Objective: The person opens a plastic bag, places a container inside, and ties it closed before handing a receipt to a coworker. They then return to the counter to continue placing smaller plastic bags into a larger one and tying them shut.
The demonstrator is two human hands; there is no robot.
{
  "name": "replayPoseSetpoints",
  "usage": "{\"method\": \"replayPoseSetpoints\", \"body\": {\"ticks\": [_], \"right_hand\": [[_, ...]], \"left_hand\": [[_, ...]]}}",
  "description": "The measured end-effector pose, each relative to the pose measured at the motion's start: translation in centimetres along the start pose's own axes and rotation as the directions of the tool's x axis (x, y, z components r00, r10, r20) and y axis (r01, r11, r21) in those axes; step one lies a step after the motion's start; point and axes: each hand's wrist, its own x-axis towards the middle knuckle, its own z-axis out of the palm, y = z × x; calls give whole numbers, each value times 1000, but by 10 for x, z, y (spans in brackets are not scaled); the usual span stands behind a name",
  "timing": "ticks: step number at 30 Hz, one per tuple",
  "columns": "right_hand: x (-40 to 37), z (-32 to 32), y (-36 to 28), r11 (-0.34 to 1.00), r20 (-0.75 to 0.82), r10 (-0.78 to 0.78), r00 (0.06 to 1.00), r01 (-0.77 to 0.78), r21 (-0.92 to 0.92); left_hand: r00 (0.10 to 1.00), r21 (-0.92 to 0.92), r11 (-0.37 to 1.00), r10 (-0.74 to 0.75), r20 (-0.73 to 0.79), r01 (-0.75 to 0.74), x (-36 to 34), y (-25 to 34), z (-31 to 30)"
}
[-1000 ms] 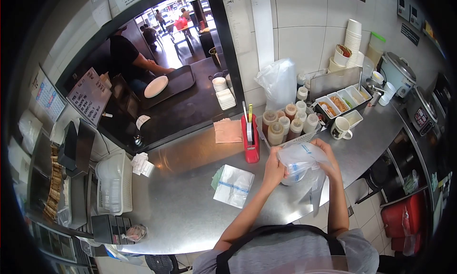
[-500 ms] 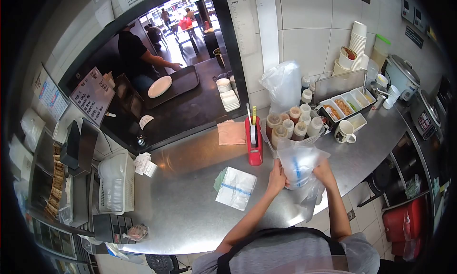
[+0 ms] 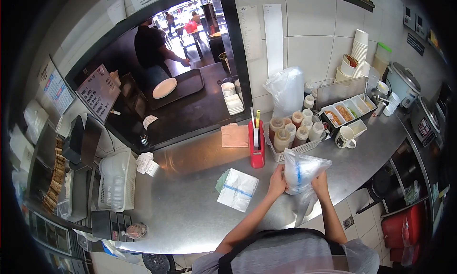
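Locate the plastic bag (image 3: 307,171) over the right part of the counter (image 3: 176,198), near the front edge and just in front of the bottle basket (image 3: 299,150). Treat contact with the counter as uncertain. Note the fingers (image 3: 284,184) of the left hand (image 3: 277,181) pinching film at the bag's left side, and those of the right hand (image 3: 320,184) gripping the right side. Treat exact fingertip placement as unconfirmed, being partly hidden, and the contents as unclear through the plastic.

Observe the following cautions:

1. Avoid uneven pulling: risk of losing grip on thin, slippery film and tilting the contents.
2. Avoid hard pinching or stretching: risk of tearing at the strained spot.
3. Keep the loose tail (image 3: 303,208), hanging below, clear of the counter edge: risk of snagging.
4. Avoid swinging forward: risk of knocking the basket and upsetting the squeeze bottles (image 3: 282,139).
5. Allow for the mug (image 3: 344,137) beyond the right hand, liable to tip if struck.
6. Avoid drawing back too far: risk of dropping the bag past the edge.
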Motion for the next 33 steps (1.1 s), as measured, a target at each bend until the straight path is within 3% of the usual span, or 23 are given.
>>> {"method": "replayPoseSetpoints", "body": {"ticks": [3, 6, 7, 8, 10, 11, 14, 15, 18, 21, 24, 27, 30, 33], "right_hand": [[-2, -4, 14, 998, -5, -31, 1000, 31, -53], [-2, -6, 24, 997, 64, -47, 997, 51, -55], [-3, -3, 33, 997, 40, -60, 997, 62, -46], [-5, 0, 34, 997, 17, -74, 997, 74, -34], [-12, 7, 29, 1000, 4, 8, 1000, -8, 15], [-16, 12, 24, 998, 6, 55, 998, -55, 39], [-25, 28, 15, 999, -4, -14, 1000, 15, 51], [-26, 33, 19, 998, -26, -62, 998, 62, 10], [-31, 23, 0, 987, 22, -12, 1000, 8, 162], [-37, -8, -18, 989, 182, 103, 978, -120, 87], [-45, -26, -47, 975, 257, 145, 955, -182, 126], [-56, -28, -78, 963, 200, -101, 975, 45, 266], [-67, -23, -103, 932, 188, -186, 964, 113, 343], [-71, -7, -116, 897, 225, -334, 915, 236, 374]], "left_hand": [[921, 433, 866, 350, -171, -249, -4, -12, 3], [920, 79, 919, 379, 104, -387, 0, -6, -24], [835, 169, 844, 437, 335, -509, 9, -12, -42], [809, 92, 841, 474, 349, -533, 4, 0, -46], [760, -57, 826, 541, 361, -561, -14, 20, -48], [798, -99, 837, 543, 259, -538, -16, 22, -38], [908, -23, 912, 411, 80, -410, -2, -17, -18], [929, 72, 928, 360, 87, -366, 1, -28, -21], [920, 53, 919, 389, 53, -391, 1, -41, -25], [897, 155, 883, 435, 80, -443, -4, -28, -28], [859, 281, 821, 512, 24, -497, -22, -7, -30], [730, 383, 728, 661, -172, -569, -59, 21, -29], [665, 339, 638, 745, -47, -692, -89, 20, -36], [749, 188, 727, 618, 239, -661, -111, 51, -33]]}}
